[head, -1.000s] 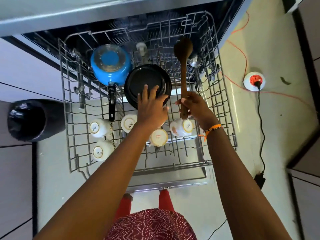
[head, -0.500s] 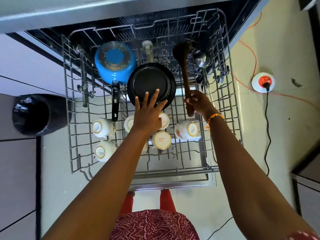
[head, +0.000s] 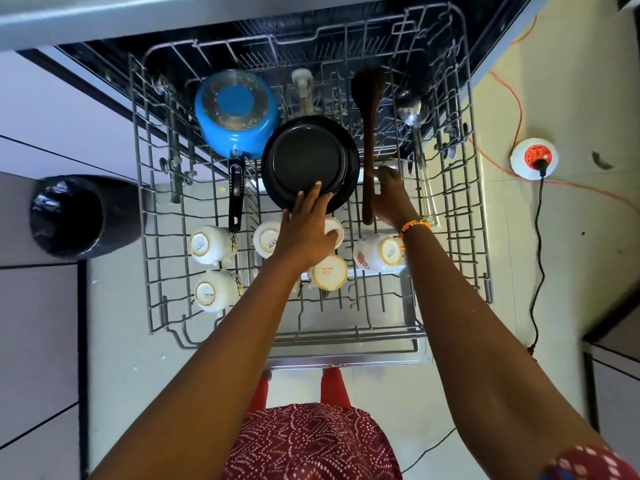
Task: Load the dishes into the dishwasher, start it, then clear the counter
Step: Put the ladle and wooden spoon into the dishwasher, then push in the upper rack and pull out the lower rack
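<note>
- While the loading step is under way, the right hand has let the wooden spoon go: a second ago its fingers were wrapped round the handle with the spoon lifted, and now they lie loosely spread beside the handle, touching it at most.
- That spoon now lies along the wires of the rack, just right of the black plate, with its bowl toward the dishwasher's dark interior and its handle end toward the person.
- By contrast, the left hand has barely moved; its fingers are straight and spread, with the tips resting on the near rim of the black plate, which stands tilted in the middle of the rack.
- Left of the plate and touching it, the blue saucepan sits upside down, its black handle pointing toward the person.
- Nearer the person than the plate, white cups lie mouth down in two short rows, one partly hidden under the left hand.
- Right of the spoon, a metal ladle lies on the wires.
- My reading is that the spoon is placed, so this rack is nearly filled; pushing it in, starting the machine and clearing the bench all remain.
</note>
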